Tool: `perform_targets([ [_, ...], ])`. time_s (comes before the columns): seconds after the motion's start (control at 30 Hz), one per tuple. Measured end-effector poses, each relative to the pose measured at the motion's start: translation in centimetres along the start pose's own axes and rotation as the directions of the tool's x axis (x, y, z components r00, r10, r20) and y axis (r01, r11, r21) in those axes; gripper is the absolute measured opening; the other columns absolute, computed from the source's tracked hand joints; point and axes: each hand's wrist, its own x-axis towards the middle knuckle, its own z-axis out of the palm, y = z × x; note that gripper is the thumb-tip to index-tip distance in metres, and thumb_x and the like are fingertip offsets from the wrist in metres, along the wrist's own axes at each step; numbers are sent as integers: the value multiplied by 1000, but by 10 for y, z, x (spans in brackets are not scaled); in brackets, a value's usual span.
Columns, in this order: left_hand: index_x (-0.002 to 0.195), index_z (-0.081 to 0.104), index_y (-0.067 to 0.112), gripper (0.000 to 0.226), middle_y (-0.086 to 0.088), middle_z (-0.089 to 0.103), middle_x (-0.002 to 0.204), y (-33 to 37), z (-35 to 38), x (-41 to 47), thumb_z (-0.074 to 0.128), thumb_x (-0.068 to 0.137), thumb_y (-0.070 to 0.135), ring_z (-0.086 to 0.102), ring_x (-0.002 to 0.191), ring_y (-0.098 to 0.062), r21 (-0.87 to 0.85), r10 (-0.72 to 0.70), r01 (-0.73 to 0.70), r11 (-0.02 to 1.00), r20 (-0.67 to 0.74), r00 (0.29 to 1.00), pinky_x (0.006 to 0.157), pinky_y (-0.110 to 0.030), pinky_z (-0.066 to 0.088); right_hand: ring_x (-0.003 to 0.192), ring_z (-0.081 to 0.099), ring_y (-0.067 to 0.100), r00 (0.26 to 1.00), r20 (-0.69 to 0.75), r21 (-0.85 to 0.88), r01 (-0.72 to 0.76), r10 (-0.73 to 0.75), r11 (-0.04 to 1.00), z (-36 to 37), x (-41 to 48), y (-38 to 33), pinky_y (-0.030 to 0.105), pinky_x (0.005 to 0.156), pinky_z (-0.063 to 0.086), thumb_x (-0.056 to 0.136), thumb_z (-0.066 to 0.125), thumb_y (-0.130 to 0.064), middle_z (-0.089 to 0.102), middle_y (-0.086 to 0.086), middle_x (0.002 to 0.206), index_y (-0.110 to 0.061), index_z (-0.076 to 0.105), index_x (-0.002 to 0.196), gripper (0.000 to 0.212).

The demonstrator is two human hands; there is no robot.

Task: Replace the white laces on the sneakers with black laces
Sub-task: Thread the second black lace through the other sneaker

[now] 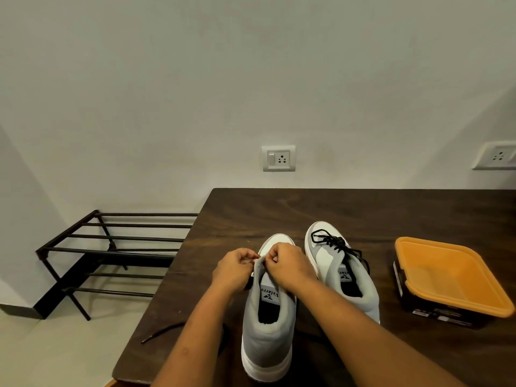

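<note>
Sneaker [268, 325], grey with a white sole, stands on the tabletop [363, 208] with its heel nearest the person. Its long axis runs straight away from them and the toe points at the wall. That puts the open throat right under both hands, which I judge is the reason for the placing: the eyelets face up and both sides are in equal reach.

A loose lace [164, 331], black, lies nearer than the left hand and out to its left, at the tabletop's edge. Part of it is hidden by the forearm. It is probably waiting to go in.

The left hand [234, 270] and right hand [289, 268] meet over the sneaker's throat, just short of the toe cap. Both have their fingers curled and tips pinched on the upper there, one hand on each side. Whether a lace end is between the fingertips cannot be told. No white lace shows on this sneaker.

Just right of the right hand stands the second sneaker [343, 275], toe also away but angled a little left. A black lace [333, 243] is already threaded in it, so that half looks done.

Farther right of that hand sits an orange tub [446, 275], well apart.

Left of the left hand, off the tabletop, is a black rack [111, 247] on the floor. Beyond both hands, a socket [278, 158] is on the wall.
</note>
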Motion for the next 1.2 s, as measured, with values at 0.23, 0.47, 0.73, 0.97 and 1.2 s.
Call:
perform_targets([
  [0.23,72,68,28,19,1,71,79,-4,5,3,59,86,19,66,79,-20,59,17,-16,998,-4,1000,68,-32,57,76,58,13,992,110,218,42,-67,975,-10,3,10,32,76,50,81,57,-14,57,-10,71,-34,55,96,25],
  [0.47,72,63,17,22,-10,67,79,1,15,3,52,87,4,60,69,-21,-201,-52,28,979,-119,992,60,-30,50,96,63,7,949,290,161,81,-126,984,-15,3,15,28,88,54,69,71,-10,67,-9,103,-30,60,119,55],
  [0.73,82,44,17,27,-4,61,80,38,-26,-17,28,100,4,48,59,-12,-890,-164,-204,407,-291,943,60,-25,42,71,54,-6,950,282,179,83,-132,980,-16,2,17,10,65,41,71,73,-13,57,-20,81,-27,58,118,52],
  [0.97,91,57,19,11,-4,65,88,8,-5,-4,47,94,20,57,76,-21,337,242,-234,912,20,970,66,-30,42,87,58,2,964,247,128,67,-97,990,-15,1,17,23,83,48,66,77,-26,61,-21,85,-37,59,112,51],
  [1.2,70,53,20,29,0,48,63,24,-2,-7,44,97,13,40,55,-11,-67,132,-135,989,-48,990,52,-24,33,95,59,5,965,244,104,71,-95,992,-17,1,17,34,96,46,64,79,-34,61,-22,90,-40,58,115,56],
])
